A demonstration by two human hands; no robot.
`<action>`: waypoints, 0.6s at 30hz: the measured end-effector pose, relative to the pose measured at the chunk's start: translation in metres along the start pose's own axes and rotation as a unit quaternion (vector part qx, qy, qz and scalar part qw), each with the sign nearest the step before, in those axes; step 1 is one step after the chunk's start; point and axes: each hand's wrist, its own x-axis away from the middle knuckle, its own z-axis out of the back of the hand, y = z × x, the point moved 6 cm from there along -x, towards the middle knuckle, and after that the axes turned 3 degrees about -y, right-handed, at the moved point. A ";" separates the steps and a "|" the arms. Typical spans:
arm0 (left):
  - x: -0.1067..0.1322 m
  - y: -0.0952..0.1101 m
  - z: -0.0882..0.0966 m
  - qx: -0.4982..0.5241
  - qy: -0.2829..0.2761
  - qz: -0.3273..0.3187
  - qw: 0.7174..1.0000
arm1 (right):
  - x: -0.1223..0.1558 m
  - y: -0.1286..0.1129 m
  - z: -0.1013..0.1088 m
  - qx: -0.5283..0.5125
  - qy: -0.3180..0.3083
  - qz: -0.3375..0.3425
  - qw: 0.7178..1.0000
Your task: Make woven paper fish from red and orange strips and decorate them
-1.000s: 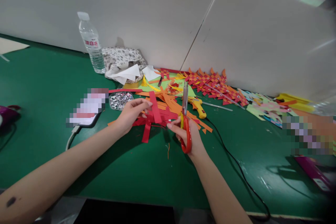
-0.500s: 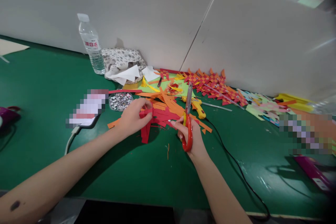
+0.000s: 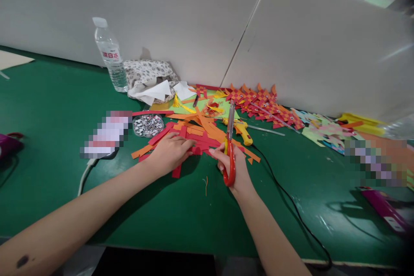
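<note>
My left hand [image 3: 170, 153] lies palm down on a heap of red paper strips [image 3: 197, 143], its fingers curled over them and pressing them to the green table [image 3: 181, 211]. My right hand [image 3: 234, 167] grips red-handled scissors [image 3: 229, 146], blades closed and pointing away from me. Its fingertips also touch the red strips. Orange paper strips [image 3: 210, 128] lie mixed in just behind.
A water bottle [image 3: 110, 55], a patterned cloth pouch [image 3: 147, 73], a dish of googly eyes [image 3: 148, 124] and a phone on a cable [image 3: 103, 136] sit to the left. A yellow glue gun [image 3: 242, 131] with black cord and woven paper fish [image 3: 265, 101] lie by the white wall.
My left hand lowered the upright red strip and now presses flat onto the strip heap. The scissors hand stayed almost still.
</note>
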 end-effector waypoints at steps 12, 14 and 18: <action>0.003 -0.010 0.002 0.044 0.054 0.060 0.996 | 0.001 -0.003 -0.002 -0.006 0.005 -0.014 1.000; 0.004 -0.013 0.004 0.078 0.067 0.084 0.991 | 0.001 -0.003 -0.002 -0.007 0.003 -0.014 1.000; 0.005 -0.013 0.014 0.147 0.112 0.084 0.979 | 0.001 -0.003 -0.002 0.000 -0.002 -0.014 1.000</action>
